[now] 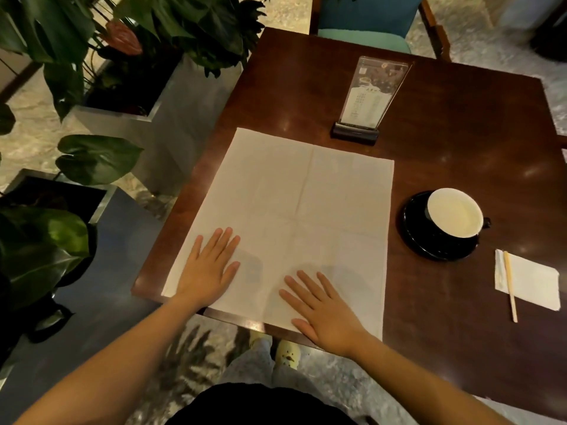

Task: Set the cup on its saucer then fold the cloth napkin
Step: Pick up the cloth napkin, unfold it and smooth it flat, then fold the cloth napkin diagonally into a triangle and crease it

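Observation:
A white cloth napkin [294,204] lies spread flat on the dark wooden table [454,142], with crease lines crossing at its middle. My left hand [208,268] rests flat on its near left part, fingers straight. My right hand [322,308] lies flat on its near edge, fingers spread. To the right, a black cup with a white inside [453,212] stands upright on its black saucer [414,234], apart from both hands.
A menu stand [365,102] stands beyond the napkin. A small paper napkin [534,283] with a wooden stick [511,286] lies at the right edge. Potted plants [101,72] crowd the floor left of the table. A teal chair [365,35] sits at the far side.

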Demonstrator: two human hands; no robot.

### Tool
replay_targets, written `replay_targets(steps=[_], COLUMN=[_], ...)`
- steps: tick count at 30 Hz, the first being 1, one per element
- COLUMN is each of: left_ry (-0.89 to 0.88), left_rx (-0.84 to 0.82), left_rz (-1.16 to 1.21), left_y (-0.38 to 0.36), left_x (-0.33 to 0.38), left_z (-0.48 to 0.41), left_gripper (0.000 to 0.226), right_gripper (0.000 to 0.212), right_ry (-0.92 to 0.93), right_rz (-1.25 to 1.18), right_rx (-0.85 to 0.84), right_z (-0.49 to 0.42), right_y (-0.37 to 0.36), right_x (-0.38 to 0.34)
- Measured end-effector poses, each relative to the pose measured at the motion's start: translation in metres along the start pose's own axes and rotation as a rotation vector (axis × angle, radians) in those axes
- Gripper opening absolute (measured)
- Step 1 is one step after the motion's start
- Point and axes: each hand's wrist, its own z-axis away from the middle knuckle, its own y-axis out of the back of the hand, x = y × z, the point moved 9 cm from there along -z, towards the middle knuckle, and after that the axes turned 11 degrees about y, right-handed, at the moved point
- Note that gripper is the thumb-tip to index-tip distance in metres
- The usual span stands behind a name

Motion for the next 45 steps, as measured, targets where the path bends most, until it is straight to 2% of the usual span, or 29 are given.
replay_targets(steps=[8,12,19,24,29,31,32,33,35,38,41,45], left_ry=[-0.053,-0.030,0.017,0.162,0.371,0.220,0.092,-0.025,-0.139,-0.075,0.058,0.244], left_rx=[-0.030,-0.023,-0.017,-0.086,-0.061,-0.056,-0.080,-0.142,-0.271,-0.231,-0.231,-0.188], left_rz=[-0.044,-0.104,-0.114,-0.109,-0.089,-0.051,0.026,0.122,0.270,0.443,0.617,0.822], left_y=[0.000,0.003,0.010,0.007,0.025,0.029,0.030,0.029,0.026,0.034,0.036,0.051], left_x=[-0.015,-0.030,-0.038,-0.038,-0.005,0.048,0.082,0.115,0.166,0.193,0.190,0.168], left_z=[0.001,0.003,0.003,0.006,0.011,0.012,0.018,0.026,0.044,0.051,0.048,0.033], left_gripper=[0.058,0.062,0.068,0.058,0.054,0.056,0.066,0.076,0.084,0.059,0.029,0.010], right_gripper=[0.060,0.059,0.058,0.060,0.042,0.031,0.026,0.021,0.013,0.013,0.012,0.014], right_ry=[0.180,0.194,0.196,0.198,0.103,0.074,0.044,-0.007,-0.143,-0.264,-0.269,-0.257], right_rz=[0.024,0.094,0.095,0.063,-0.034,-0.135,-0.203,-0.276,-0.408,-0.533,-0.614,-0.692], right_rx=[-0.121,-0.153,-0.105,-0.029,0.106,0.118,0.117,0.118,0.107,0.101,0.120,0.159], right_z=[0.061,0.090,0.114,0.107,0.096,0.092,0.089,0.085,0.078,0.072,0.064,0.047], right_y=[0.000,0.003,0.018,0.026,0.041,0.047,0.051,0.054,0.056,0.054,0.054,0.074], right_x=[0.016,0.029,0.036,0.030,0.037,0.044,0.048,0.055,0.072,0.086,0.088,0.094])
